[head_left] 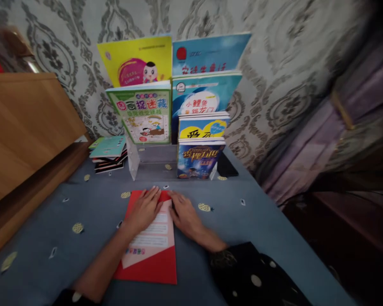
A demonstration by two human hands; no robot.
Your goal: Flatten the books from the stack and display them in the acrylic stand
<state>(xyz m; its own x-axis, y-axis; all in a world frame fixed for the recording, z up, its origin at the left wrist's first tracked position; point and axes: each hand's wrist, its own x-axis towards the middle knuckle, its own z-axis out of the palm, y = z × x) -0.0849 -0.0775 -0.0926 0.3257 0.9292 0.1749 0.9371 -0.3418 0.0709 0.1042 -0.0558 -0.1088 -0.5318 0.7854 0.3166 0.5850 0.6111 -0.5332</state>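
A red book (159, 265) with a pale printed panel lies flat on the blue patterned tablecloth, straight in front of me. My left hand (148, 209) rests flat across its upper left part, fingers stretched toward the far edge. At the upper right edge of the book is my right hand (185, 214), its fingertips touching the corner and its thumb along the side. The fingers of both hands are extended, and neither hand grips anything. Part of the printed panel is hidden under my left hand and forearm.
Behind the red book, a clear stand (153, 170) holds upright children's books, among them a green one (147, 117) and a dark blue one (199, 159). A stack of thin books (108, 151) lies left of it, beside a wooden panel (28, 123). A black flat object (226, 165) lies at the right.
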